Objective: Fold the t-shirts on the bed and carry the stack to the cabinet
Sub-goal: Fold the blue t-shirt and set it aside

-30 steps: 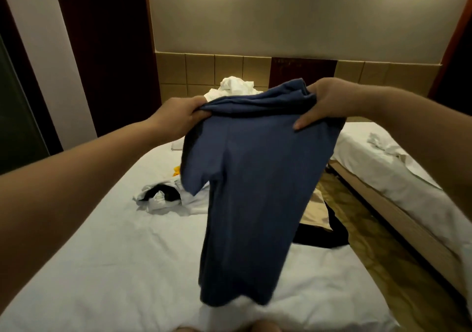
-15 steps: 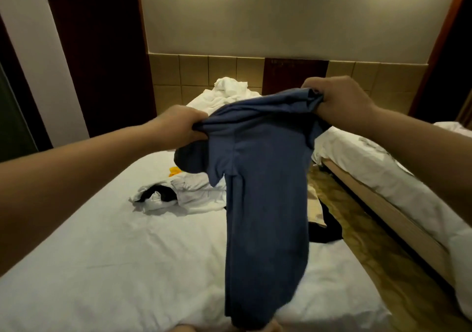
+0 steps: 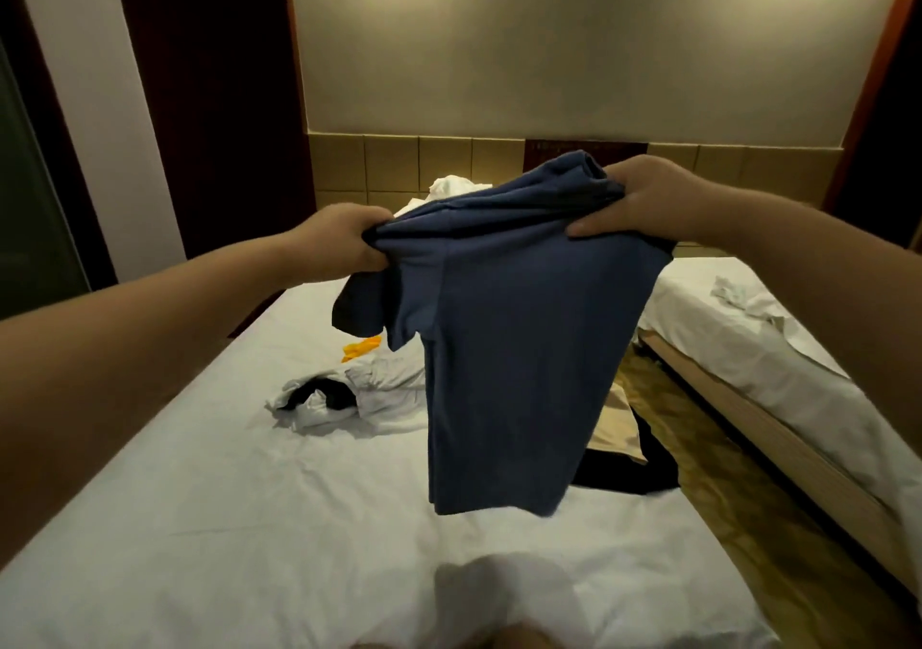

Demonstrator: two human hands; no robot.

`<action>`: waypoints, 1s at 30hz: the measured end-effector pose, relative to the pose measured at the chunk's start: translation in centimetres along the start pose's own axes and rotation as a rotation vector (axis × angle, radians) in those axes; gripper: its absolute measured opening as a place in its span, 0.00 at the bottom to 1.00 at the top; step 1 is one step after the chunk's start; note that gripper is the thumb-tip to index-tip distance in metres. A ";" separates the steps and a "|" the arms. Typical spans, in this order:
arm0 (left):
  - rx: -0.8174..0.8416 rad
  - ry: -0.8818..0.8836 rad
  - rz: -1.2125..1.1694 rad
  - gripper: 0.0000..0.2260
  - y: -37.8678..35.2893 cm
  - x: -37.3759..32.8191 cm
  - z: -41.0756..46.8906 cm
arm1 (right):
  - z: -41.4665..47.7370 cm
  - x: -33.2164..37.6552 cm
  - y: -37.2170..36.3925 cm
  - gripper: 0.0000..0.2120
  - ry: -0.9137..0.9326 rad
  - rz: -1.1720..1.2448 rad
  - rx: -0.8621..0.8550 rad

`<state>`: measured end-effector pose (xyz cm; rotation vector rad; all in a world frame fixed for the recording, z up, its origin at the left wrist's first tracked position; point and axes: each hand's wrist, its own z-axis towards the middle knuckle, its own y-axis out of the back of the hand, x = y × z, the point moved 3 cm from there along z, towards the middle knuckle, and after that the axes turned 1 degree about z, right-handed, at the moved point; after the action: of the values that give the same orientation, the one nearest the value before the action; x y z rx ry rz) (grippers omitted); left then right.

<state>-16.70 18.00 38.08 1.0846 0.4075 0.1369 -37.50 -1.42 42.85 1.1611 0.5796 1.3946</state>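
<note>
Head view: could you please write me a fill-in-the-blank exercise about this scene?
1. The left hand and the right hand hold up a ____ t-shirt.
2. The bed under it has a ____ sheet.
3. A second bed stands on the person's ____ side.
Missing words: blue; white; right.

Head-worn wide-angle view from the near edge of the white bed (image 3: 199, 523), facing forward and slightly down along it toward the tiled far wall (image 3: 399, 164). Forearms enter from both sides. The left hand (image 3: 339, 241) and right hand (image 3: 643, 199) are close to the lens at mid-frame, gripping the blue t-shirt (image 3: 524, 349). A second bed (image 3: 748, 339) is at the right margin, and verticals lean at the frame edges.
</note>
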 end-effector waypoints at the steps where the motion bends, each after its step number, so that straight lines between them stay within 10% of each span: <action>1: 0.044 -0.002 0.040 0.08 0.0 -0.2 -0.2 | -0.1 0.0 -0.3 0.08 -0.004 -0.008 0.022; 7: 0.011 0.021 0.028 0.08 0.6 -0.5 -0.3 | -0.1 -0.5 -1.3 0.14 0.072 -0.063 -0.126; 13: 0.232 0.221 -0.647 0.04 -1.4 1.0 0.4 | 0.9 -1.9 -2.5 0.06 -0.149 0.300 0.107; 30: -0.242 0.189 -0.513 0.07 -3.7 8.8 20.8 | 19.4 -10.6 -2.3 0.12 -0.091 -0.007 -0.443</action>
<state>-0.92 1.68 40.99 0.7047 0.8047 -0.1651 -21.20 -16.27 45.08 0.8562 0.1930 1.3687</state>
